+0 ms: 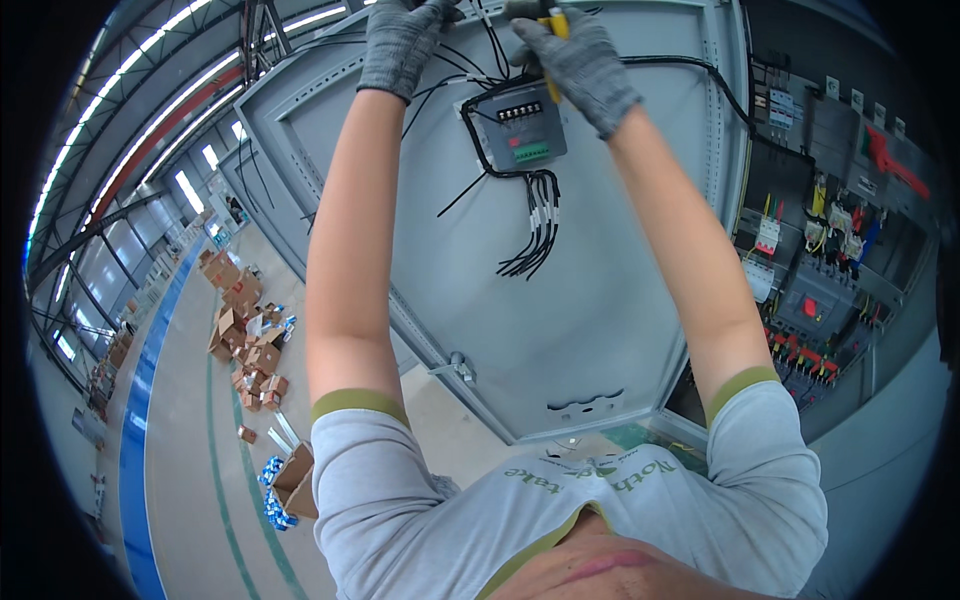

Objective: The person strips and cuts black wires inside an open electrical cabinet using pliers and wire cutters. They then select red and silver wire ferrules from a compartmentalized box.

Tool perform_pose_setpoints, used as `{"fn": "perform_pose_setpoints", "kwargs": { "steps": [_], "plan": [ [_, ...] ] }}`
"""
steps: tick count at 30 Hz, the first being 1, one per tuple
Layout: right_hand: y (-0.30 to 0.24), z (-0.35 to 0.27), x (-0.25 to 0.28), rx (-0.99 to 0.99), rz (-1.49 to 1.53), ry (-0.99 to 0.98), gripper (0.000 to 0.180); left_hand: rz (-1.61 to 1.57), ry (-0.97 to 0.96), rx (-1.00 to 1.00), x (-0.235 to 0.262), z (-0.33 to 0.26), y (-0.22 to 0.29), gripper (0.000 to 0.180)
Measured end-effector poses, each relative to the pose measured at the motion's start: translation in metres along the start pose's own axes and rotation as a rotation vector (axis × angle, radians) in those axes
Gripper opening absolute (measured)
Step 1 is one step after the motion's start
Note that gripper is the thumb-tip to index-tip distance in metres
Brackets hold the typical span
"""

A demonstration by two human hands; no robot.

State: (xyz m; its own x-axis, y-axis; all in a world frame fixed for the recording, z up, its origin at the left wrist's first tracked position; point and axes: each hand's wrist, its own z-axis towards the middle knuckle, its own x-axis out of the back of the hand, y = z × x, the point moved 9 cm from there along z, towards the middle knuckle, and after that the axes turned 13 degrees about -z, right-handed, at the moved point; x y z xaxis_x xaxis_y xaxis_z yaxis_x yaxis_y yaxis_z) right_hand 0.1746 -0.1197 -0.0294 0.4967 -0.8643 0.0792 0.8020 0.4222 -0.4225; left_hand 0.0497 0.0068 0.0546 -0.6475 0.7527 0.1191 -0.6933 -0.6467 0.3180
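Both hands wear grey knit gloves and are raised at the top of a grey cabinet door (470, 330). My left hand (402, 45) is closed near the upper edge; the frame cuts off its fingertips, so what they pinch is hidden. Beside it run thin black wires (492, 45). My right hand (585, 65) is closed around a yellow-and-black hand tool (557, 22), whose head I cannot make out. Just below the hands, a dark grey module (520, 125) with a green terminal strip is mounted on the door. From it hangs a bundle of black wires (540, 225) with white markers.
To the right, the open cabinet holds breakers (808, 308), coloured wires and a red handle (893, 163). A black cable (690, 62) crosses from door to cabinet. Cardboard boxes (262, 355) lie on the floor at left. A latch (460, 367) sits on the door's lower edge.
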Motion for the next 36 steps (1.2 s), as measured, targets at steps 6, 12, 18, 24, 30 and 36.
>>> {"fn": "perform_pose_setpoints", "kwargs": {
  "steps": [6,12,18,24,30,36],
  "plan": [
    [-0.03,-0.044,0.088,0.052,-0.098,0.225,0.023,0.28,0.04,-0.039,0.007,-0.057,0.001,0.02],
    [-0.006,0.031,0.049,0.051,-0.205,-0.051,0.02,0.737,-0.099,-0.045,-0.025,-0.061,-0.014,0.031],
    [-0.012,0.098,0.009,0.138,-0.437,-0.257,0.018,0.554,0.104,-0.062,-0.021,-0.061,-0.012,0.028],
    [0.015,0.152,-0.022,0.307,-0.906,-0.215,0.017,0.197,0.282,-0.193,-0.027,-0.046,-0.027,0.026],
    [0.023,0.151,-0.039,0.122,-0.688,-0.587,0.018,0.016,0.12,-0.002,-0.041,-0.011,-0.031,0.018],
    [-0.017,0.121,-0.006,0.035,-0.466,-0.463,0.013,-0.23,0.144,0.055,-0.044,-0.002,-0.045,0.015]
  ]
}}
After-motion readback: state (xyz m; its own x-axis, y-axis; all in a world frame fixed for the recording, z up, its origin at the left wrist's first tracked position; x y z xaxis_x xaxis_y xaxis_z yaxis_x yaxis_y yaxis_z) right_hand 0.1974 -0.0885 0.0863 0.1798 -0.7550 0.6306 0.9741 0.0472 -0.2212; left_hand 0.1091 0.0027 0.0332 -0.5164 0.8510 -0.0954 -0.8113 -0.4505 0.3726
